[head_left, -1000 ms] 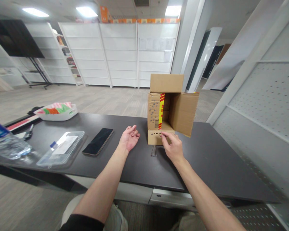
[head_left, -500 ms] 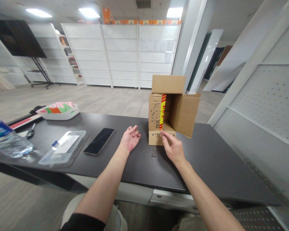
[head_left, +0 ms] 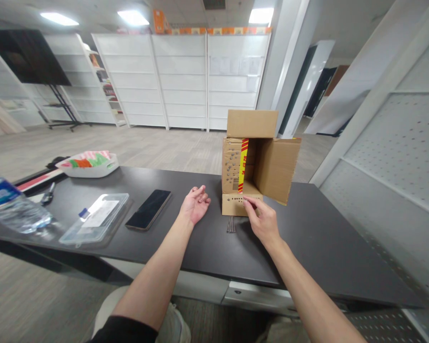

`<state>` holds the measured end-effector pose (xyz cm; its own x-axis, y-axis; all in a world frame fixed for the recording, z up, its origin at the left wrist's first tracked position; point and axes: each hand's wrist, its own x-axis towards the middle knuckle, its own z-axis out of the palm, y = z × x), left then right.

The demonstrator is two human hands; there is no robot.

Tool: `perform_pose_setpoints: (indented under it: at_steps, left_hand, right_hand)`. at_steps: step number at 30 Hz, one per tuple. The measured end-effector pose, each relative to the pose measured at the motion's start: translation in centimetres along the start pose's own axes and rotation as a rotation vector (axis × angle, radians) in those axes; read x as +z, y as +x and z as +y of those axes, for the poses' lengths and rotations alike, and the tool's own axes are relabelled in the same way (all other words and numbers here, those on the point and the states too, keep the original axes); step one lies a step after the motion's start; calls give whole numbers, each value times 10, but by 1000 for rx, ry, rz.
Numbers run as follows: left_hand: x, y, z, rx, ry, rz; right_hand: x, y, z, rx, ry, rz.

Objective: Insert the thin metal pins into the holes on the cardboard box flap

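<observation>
An open cardboard box [head_left: 266, 164] stands on the dark table, its flaps spread. Several grey round spots dot its left flap [head_left: 230, 164], beside a yellow and red tape strip [head_left: 242, 164]. A row of small dark holes runs across the lower front flap [head_left: 232, 208]. My right hand [head_left: 262, 219] is at that flap, thumb and forefinger pinched together near the holes; whatever is between the fingertips is too small to make out. Several thin metal nails [head_left: 231, 225] lie in front of the box. My left hand [head_left: 196, 205] rests palm up on the table, fingers loosely curled and apart, holding nothing.
Left of my left hand lie a black phone [head_left: 148, 209] and a clear plastic case [head_left: 96, 219]. Farther left are a water bottle [head_left: 14, 205] and a white basket [head_left: 89, 170] with colourful contents. A perforated panel [head_left: 407, 143] borders the right side.
My right hand has shifted slightly right along the lower flap, and a small thing seen above its fingertips no longer shows. The left hand stays in place on the table.
</observation>
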<state>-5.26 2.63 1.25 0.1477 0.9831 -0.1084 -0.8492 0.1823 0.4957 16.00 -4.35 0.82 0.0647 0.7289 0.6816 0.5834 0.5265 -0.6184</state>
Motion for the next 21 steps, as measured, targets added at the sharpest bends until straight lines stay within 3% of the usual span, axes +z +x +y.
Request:
perform_pose_setpoints:
  at_steps: [14,21]
  left_hand:
    - [1,-1,0,0,13,1]
    - [0,1,-1,-2,-2,1]
  right_hand:
    - [-15,3,-12,-61,-13,-80]
    - [-24,-19,-16,-67,-26,-262]
